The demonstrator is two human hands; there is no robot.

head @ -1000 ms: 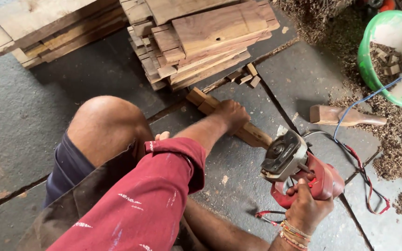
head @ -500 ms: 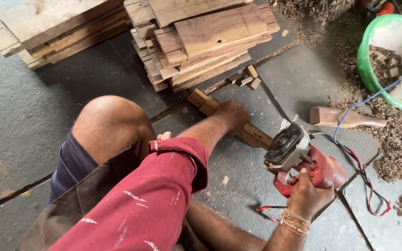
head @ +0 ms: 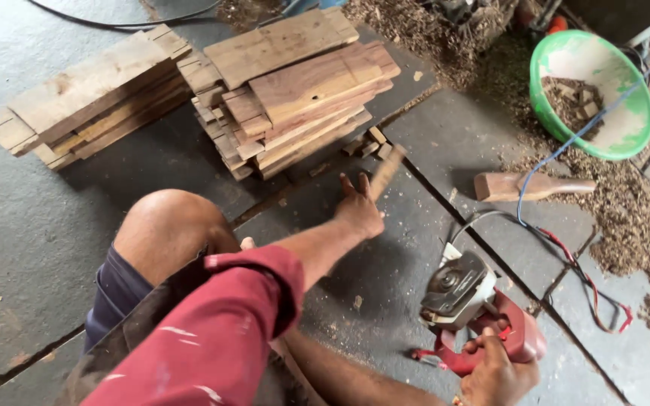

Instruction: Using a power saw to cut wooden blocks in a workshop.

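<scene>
One short wooden piece (head: 387, 171) blurred, tilted upright, at the fingertips of the left hand (head: 358, 211), just above the grey floor (head: 31, 240). Left fingers spread apart, only the tips near the wood; cannot tell whether actually touching or pinching it. Left arm stretched forward in a red sleeve (head: 220, 338), passing beside a bare knee (head: 165, 233).

Low at the right, right hand (head: 494, 376) clamped, fingers curled together, on the red handle of an electric power tool (head: 469, 304); grey motor housing facing up, tool just over the floor. Red and black cables (head: 581, 274) trailing from it toward the right, a blue cord (head: 566, 146) running up toward a green plastic basin (head: 603, 143) holding small wood offcuts and dust.

Between tool and basin, a shaped wooden block (head: 528, 185) lying flat, well apart from both hands. Just beyond the left hand, a few small offcuts (head: 370, 143) at the foot of a stack of cut boards (head: 287, 90), reddish-brown on top. Further left, a second, paler stack of boards (head: 84, 94), apart from the first. Sawdust and shavings (head: 641, 225) heaped along the right side and the top edge.
</scene>
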